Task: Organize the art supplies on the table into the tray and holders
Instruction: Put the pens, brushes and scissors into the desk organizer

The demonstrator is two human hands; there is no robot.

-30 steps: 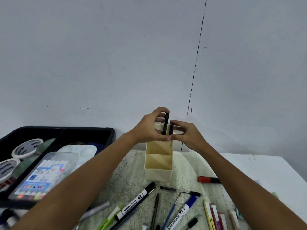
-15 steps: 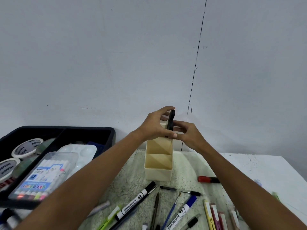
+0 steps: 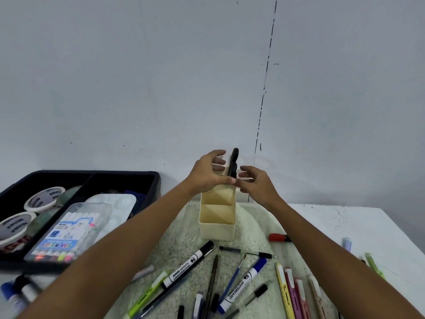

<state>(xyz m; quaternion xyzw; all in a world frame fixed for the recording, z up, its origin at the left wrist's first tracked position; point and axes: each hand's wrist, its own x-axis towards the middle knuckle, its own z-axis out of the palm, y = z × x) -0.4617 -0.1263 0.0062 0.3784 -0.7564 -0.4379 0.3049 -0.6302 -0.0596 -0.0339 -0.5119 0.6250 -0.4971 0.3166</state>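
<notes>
At the far left sits the dark tray (image 3: 158, 180), with tape rolls (image 3: 44, 199) in its left compartment and a white paint palette (image 3: 119, 203) and a clear case of colour pens (image 3: 66, 236) in the right one.

My left hand (image 3: 207, 176) reaches forward over the back end of the cream pen holder (image 3: 217, 230). Its fingers are spread and fairly straight, gripping nothing, with the thumb lying along the holder's top rim. The upper fingers are just beside a black scissors handle (image 3: 234, 162), which stands upright in the rear compartment and sticks up above both hands; I cannot tell whether they touch it.

My right hand (image 3: 255, 184) is on the other side of that handle, fingers loosely open and pointing left, the fingertips close to my left thumb and the holder's rim. It holds nothing. So the scissors stand between my two open hands, apart from the palms.

Both forearms stretch out from the lower corners and converge over the holder, wrists raised above the table (image 3: 345, 217). The holder's two nearer compartments show only their cream walls.

Below my arms, loose on the speckled mat (image 3: 179, 240), lie a black whiteboard marker (image 3: 187, 264), a blue whiteboard marker (image 3: 243, 285), pens and brushes. Farther right is a red marker (image 3: 278, 237).
</notes>
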